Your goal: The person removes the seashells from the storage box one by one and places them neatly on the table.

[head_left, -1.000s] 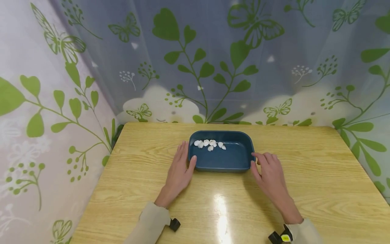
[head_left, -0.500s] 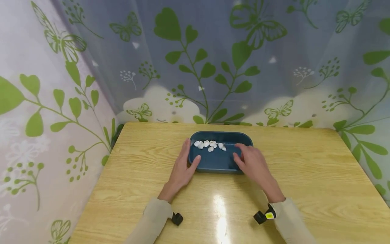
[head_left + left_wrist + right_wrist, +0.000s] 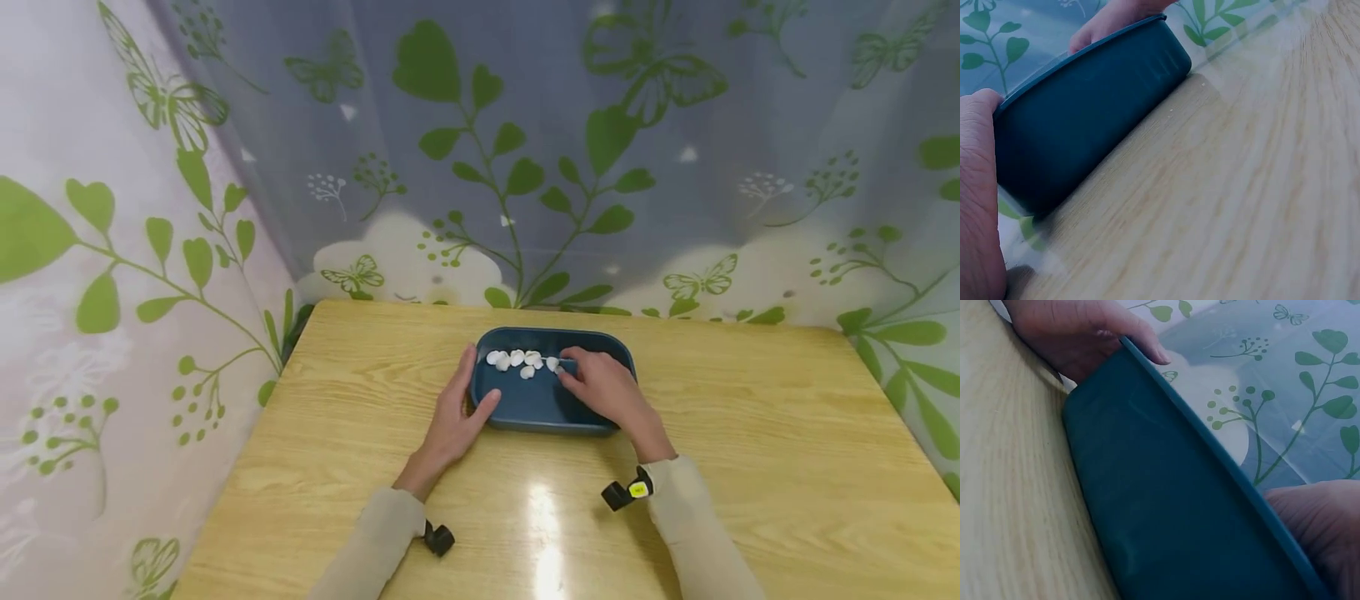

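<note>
Inside the dish (image 3: 534,406), shells (image 3: 517,358) lie by the bent right hand (image 3: 607,387), grip unclear; left hand (image 3: 455,417) spread alongside.

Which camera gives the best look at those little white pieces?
The head view: it looks down into the blue dish, where the white pieces lie. Both wrist views show none of them: the dish's outer wall hides its inside.

Indoor nook: curtains (image 3: 540,158), wooden table (image 3: 750,417)

There are two hands (image 3: 456,417) (image 3: 611,393), one dish (image 3: 540,408), at least seven shells (image 3: 517,357).
</note>
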